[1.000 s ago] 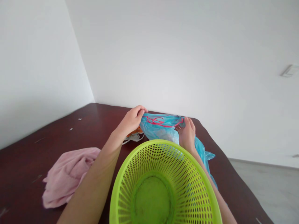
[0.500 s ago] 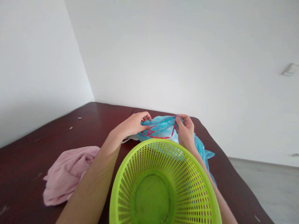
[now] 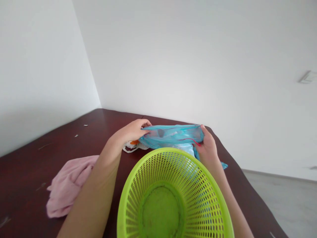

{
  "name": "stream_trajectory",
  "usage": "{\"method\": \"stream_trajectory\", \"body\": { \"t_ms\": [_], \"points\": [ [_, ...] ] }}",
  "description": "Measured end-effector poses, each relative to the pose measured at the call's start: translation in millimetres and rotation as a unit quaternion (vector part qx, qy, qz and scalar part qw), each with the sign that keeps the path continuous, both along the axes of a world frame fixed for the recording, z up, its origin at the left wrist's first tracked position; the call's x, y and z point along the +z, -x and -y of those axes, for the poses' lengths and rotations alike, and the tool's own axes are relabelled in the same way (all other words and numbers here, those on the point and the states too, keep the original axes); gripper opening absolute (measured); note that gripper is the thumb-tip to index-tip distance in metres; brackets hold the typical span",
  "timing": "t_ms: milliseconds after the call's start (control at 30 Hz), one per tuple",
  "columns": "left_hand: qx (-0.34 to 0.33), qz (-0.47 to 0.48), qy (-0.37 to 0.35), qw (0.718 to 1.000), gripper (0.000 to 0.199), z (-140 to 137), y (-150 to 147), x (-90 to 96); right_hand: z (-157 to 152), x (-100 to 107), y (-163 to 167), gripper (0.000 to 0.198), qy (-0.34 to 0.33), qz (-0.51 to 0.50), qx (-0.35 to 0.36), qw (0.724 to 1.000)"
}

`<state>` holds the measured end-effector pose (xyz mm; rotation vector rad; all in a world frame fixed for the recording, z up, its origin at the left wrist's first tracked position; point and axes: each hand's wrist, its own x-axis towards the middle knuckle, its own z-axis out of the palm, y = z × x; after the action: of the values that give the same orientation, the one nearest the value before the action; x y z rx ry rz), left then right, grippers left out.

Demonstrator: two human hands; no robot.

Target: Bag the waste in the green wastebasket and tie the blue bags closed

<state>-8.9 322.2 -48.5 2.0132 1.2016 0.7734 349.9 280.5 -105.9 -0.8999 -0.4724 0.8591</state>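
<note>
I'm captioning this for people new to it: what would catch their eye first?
Probably the bright green basket, its wide mouth filling the bottom centre. Just beyond it, a translucent blue bag stretches between the left hand and the right hand. A crumpled pink cloth lies to the left on the dark red table.

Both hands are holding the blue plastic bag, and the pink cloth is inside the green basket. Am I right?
Not quite: the pink cloth isn't inside the green basket. The head view shows it lying on the dark red table, to the left of the basket. The left hand and right hand are indeed holding the blue plastic bag.
</note>
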Motion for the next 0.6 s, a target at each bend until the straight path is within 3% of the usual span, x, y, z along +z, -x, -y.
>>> {"method": "stream_trajectory", "body": {
  "t_ms": [100,167,300,367,433,500,600],
  "points": [
    [-0.100,0.137,0.080,0.982,0.030,12.9,-4.0,10.4,3.6,2.6,1.2,0.040,-0.001,0.014,-0.042,0.999],
    [-0.114,0.245,0.117,0.956,0.040,21.6,-11.8,14.8,5.8,2.8,3.6,0.043,-0.021,0.075,-0.099,0.992],
    [-0.088,0.400,0.134,0.902,0.038,29.0,-36.5,16.0,17.3,8.5,15.5,0.042,-0.083,0.254,-0.243,0.932],
    [-0.069,0.427,0.120,0.894,0.037,28.2,-49.0,14.4,27.9,17.0,24.7,0.034,-0.127,0.327,-0.256,0.901],
    [-0.055,0.433,0.116,0.892,0.038,26.8,-58.9,12.4,38.1,26.7,33.9,0.027,-0.170,0.371,-0.183,0.894],
    [-0.051,0.429,0.125,0.893,0.038,26.6,-65.6,10.7,43.3,32.8,40.9,0.034,-0.175,0.394,-0.021,0.902],
    [-0.054,0.423,0.138,0.894,0.040,28.4,-70.1,9.8,37.4,27.9,44.6,0.056,-0.101,0.439,0.228,0.863]
  ]
}}
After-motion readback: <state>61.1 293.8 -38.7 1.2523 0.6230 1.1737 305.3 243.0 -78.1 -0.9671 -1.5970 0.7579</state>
